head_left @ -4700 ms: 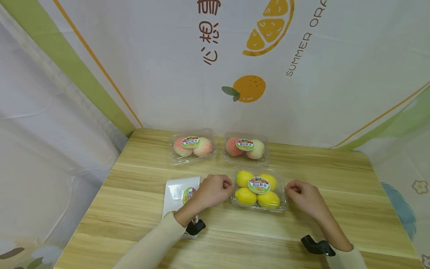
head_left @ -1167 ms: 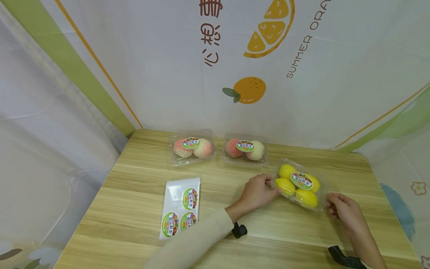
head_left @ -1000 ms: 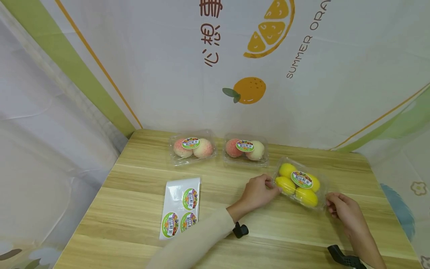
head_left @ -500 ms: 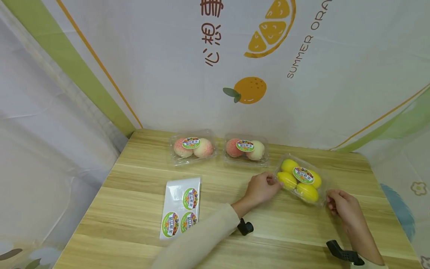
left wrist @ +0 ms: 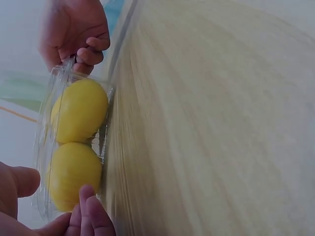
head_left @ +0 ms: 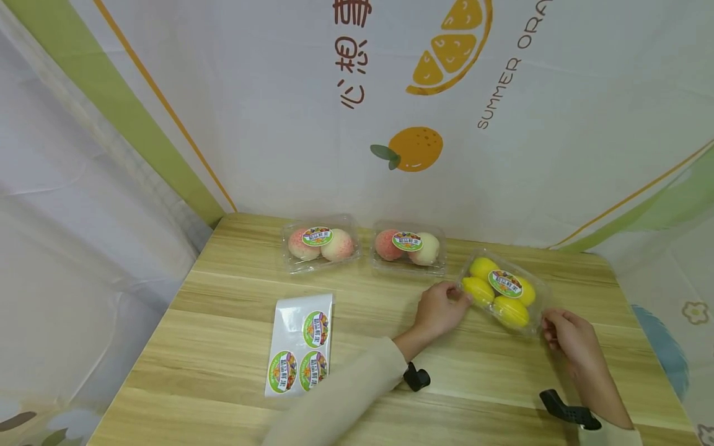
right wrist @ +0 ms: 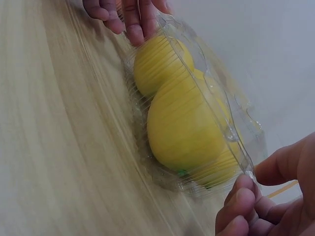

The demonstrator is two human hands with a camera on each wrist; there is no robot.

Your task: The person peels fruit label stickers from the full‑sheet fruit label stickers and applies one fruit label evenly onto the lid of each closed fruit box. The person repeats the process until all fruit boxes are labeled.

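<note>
A clear plastic clamshell box (head_left: 532,326) of yellow lemons (head_left: 510,311) sits at the right of the table, turned at an angle. An oval fruit label (head_left: 505,284) is on its lid. My left hand (head_left: 440,308) holds the box's near left end; in the left wrist view its thumb (left wrist: 25,181) and fingertips lie on either side of that end. At the opposite end, my right hand (head_left: 574,342) pinches the rim between thumb and fingers, seen closely in the right wrist view (right wrist: 268,196). The box stays close over the wood, lid upward.
Two clear boxes of peaches, one at the left (head_left: 320,246) and one at the right (head_left: 408,246), stand along the back edge, both labelled. A white sheet (head_left: 290,319) with several round stickers lies at the left front. A printed curtain (head_left: 279,124) hangs behind the wooden table (head_left: 212,347).
Both hands have carried the lemon box from the table's middle to the right and turned it. Over the last second it has slid slightly toward the back. The sticker sheet is now uncovered.
</note>
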